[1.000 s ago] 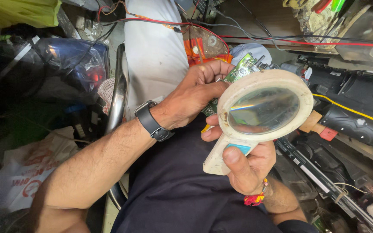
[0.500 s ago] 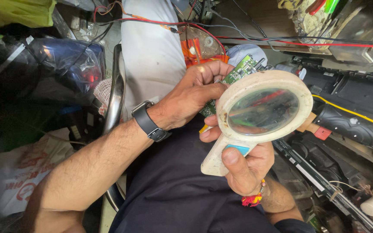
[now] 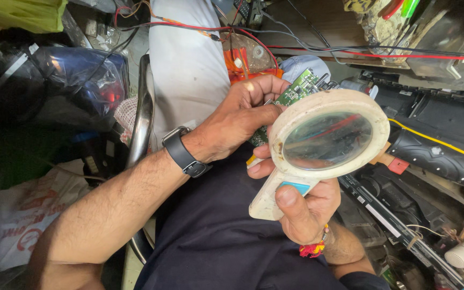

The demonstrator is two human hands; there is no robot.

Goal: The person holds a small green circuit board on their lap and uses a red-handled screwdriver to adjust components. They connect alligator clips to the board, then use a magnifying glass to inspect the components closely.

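My left hand (image 3: 237, 121), with a dark watch (image 3: 182, 151) on the wrist, grips a green circuit board (image 3: 295, 90) by its edge and holds it above my lap. My right hand (image 3: 303, 207) is closed on the handle of a cream-coloured magnifying glass (image 3: 326, 140), thumb beside its blue button. The round lens sits over the lower part of the board and hides most of it. A red and yellow thread band circles my right wrist.
A white cloth-covered surface (image 3: 189, 64) and a chrome bar (image 3: 142, 107) lie to the left. Red, black and yellow wires run across the top. Black electronic casings (image 3: 436, 123) fill the right. Plastic bags (image 3: 76, 70) lie at left, and a white bag (image 3: 17, 225) lower left.
The view has shifted slightly; both hands hold the board and the magnifier in nearly the same pose, with the lens still over the board.
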